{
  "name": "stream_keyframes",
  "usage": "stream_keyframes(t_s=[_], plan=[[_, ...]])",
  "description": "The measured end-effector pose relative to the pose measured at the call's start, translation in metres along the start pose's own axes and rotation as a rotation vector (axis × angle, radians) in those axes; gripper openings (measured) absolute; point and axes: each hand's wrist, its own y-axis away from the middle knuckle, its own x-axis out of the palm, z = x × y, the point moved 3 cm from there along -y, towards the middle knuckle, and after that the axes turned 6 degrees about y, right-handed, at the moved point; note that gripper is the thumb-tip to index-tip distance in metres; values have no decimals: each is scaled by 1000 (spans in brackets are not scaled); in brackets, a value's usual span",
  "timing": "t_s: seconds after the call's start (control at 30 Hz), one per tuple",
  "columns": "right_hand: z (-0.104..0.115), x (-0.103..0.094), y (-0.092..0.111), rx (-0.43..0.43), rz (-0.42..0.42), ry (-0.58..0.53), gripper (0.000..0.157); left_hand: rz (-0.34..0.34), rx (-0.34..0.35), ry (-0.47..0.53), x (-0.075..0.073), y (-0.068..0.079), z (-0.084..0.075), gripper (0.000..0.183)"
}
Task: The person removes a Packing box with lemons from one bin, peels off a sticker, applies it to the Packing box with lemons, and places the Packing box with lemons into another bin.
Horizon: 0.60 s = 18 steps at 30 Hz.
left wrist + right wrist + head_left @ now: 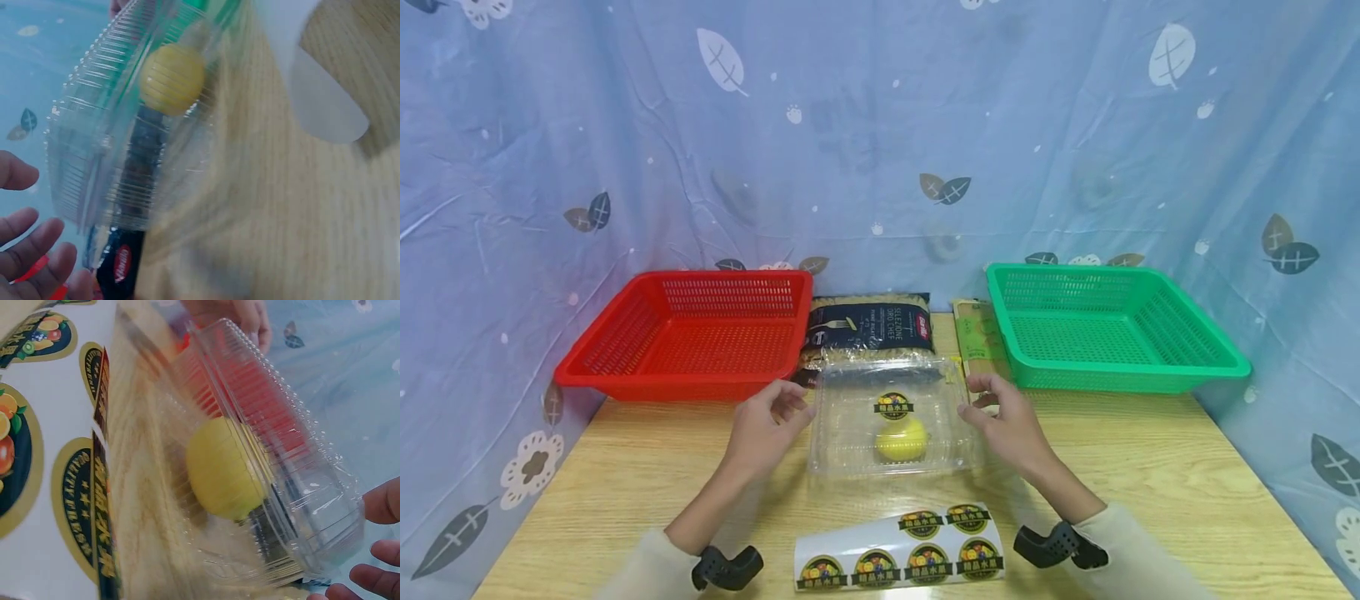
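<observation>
A clear plastic clamshell box stands in the middle of the table, with a yellow lemon inside. On its lid is a round black-and-gold fruit sticker. My left hand is at the box's left side; in the left wrist view its loosely bent fingers are apart from the plastic. At the right side, my right hand has its thumb and fingers spread close to the box's edge. Whether the right thumb touches the plastic, I cannot tell.
In front of the box lies a white sheet bearing several matching stickers. Behind it are a dark pasta bag and a green-and-tan packet. A red basket stands at left, a green basket at right.
</observation>
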Motion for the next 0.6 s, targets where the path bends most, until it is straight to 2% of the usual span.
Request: stream_keyframes(t_s=[0.2,0.37,0.47,0.6], plan=[[-5,2,4,52,15,-63,44,-4,-60,89,7,4,9,29],[-14,-2,3,117,4,-194,46,40,-188,284,16,7,14,34],[-21,-9,1,169,-19,-278,47,63,-270,382,22,7,17,37],[-33,-23,-2,204,-90,-324,47,94,-321,450,27,7,18,43]])
